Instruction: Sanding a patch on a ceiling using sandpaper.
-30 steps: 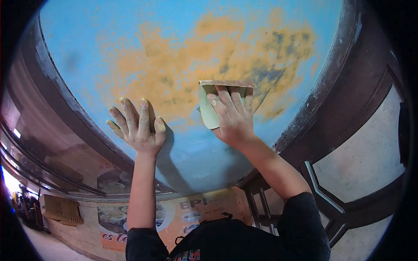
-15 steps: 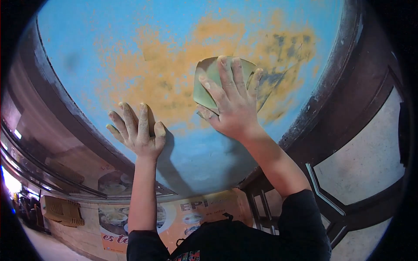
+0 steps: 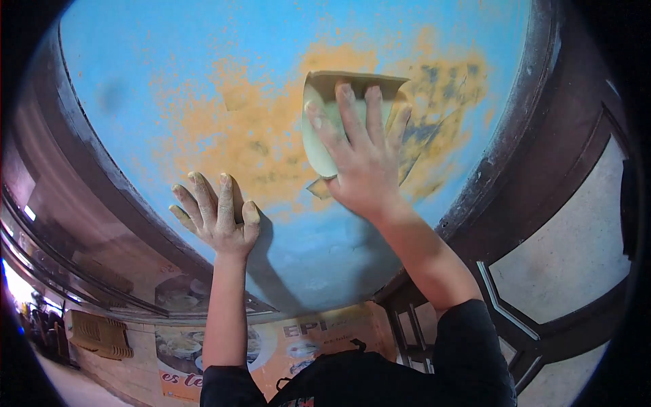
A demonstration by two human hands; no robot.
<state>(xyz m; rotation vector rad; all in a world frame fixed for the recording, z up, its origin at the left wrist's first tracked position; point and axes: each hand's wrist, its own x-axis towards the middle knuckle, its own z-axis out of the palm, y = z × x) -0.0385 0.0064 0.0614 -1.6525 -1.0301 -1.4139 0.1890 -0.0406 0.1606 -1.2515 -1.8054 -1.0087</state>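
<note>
A blue painted wall (image 3: 169, 47) fills the upper view, worn to a mottled orange patch (image 3: 230, 129) with some dark grey spots. My right hand (image 3: 367, 166) lies over a pale green sheet of sandpaper (image 3: 316, 146) and presses it against the right part of this patch. The sheet's top edge curls away from the wall, showing a brownish side. A small dark corner of paper sticks out below the sheet. Dusty fingers spread, my left hand (image 3: 222, 220) rests on the wall at the patch's lower left, with nothing in it.
Dark frames border the wall on both sides, with a panelled door (image 3: 556, 230) at right and dark glass (image 3: 74, 217) at left. Below are an orange poster (image 3: 319, 339) and a brown plastic object (image 3: 102, 334).
The sandpaper's upper edge has lifted and curled, while my right hand has stayed in nearly the same place. In the picture, my left hand sits slightly lower.
</note>
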